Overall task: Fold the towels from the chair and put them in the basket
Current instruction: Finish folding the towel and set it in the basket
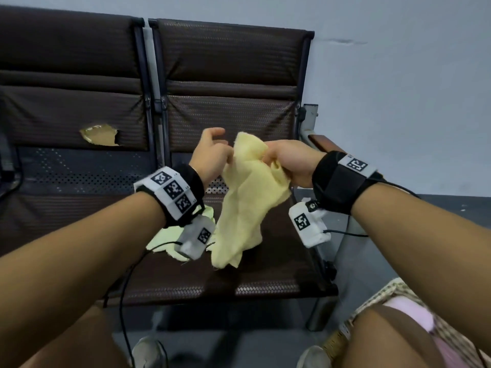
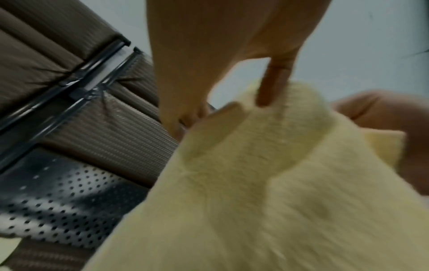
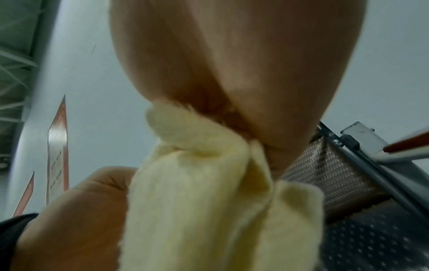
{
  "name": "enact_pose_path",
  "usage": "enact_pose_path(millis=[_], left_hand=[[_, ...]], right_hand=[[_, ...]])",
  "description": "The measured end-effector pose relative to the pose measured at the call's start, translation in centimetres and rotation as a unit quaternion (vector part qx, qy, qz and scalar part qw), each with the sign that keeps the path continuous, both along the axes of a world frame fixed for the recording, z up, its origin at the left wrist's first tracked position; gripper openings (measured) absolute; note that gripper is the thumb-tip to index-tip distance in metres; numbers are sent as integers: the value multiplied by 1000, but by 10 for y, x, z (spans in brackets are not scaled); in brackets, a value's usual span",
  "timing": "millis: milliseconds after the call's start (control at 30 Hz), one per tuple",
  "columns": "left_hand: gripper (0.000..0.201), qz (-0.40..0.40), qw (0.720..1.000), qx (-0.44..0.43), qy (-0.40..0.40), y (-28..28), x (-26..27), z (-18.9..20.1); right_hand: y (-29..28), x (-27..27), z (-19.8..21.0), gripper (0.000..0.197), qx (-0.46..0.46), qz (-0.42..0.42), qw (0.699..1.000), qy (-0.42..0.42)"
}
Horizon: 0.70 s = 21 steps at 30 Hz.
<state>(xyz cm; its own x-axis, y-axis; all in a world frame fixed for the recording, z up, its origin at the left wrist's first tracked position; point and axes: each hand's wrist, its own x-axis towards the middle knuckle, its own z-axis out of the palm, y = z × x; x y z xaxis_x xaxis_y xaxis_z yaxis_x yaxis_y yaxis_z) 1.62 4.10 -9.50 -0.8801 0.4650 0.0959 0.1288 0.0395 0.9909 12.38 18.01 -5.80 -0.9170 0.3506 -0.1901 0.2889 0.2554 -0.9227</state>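
Both hands pinch the yellow towel at its top, so a loose pinch could drop it on the chair

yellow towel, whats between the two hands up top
In the head view only the bunched top edge of the yellow towel spans between the left hand and right hand; both pinch it.

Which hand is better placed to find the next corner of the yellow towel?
Probably left. The right hand grips the bunched top of the yellow towel, bearing it; the left hand only pinches its edge.
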Motion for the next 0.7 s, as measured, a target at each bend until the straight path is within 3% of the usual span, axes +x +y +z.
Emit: enact_pose_path(millis=[67, 133, 167, 233, 300, 367, 433, 533, 633, 700], left_hand=[[64, -123, 989, -33, -72, -2, -8, 1], [53, -233, 963, -54, -120, -6, -11, 4], [46, -245, 960, -47, -127, -7, -13, 5], [33, -213, 972, -17, -100, -5, -19, 4], [30, -167, 985, -11, -52, -1, -25, 1], [31, -121, 992, -34, -5, 4, -30, -2], [29, -63, 996, -48, 40, 10, -36, -3], [14, 4, 995, -38, 90, 19, -42, 3], [20, 0, 994, -24, 106, 19, -47, 4], [19, -12, 994, -32, 107, 15, -46, -9]], right_hand=[[2, -1, 2, 46, -1, 25, 1000, 9], [9, -4, 4, 42, 1, 24, 1000, 16], [14, -5, 5, 37, 12, 33, 999, 16], [28, -6, 7, 29, 114, 76, 990, -20], [42, -7, 9, 25, 286, 87, 950, -88], [52, -12, 7, 20, 406, 55, 907, -100], [61, -18, 2, 22, 416, -5, 909, -39], [65, -26, -3, 23, 360, -82, 926, 81], [67, -28, -9, 11, 327, -97, 930, 137], [67, -26, -19, 16, 307, -75, 939, 135]])
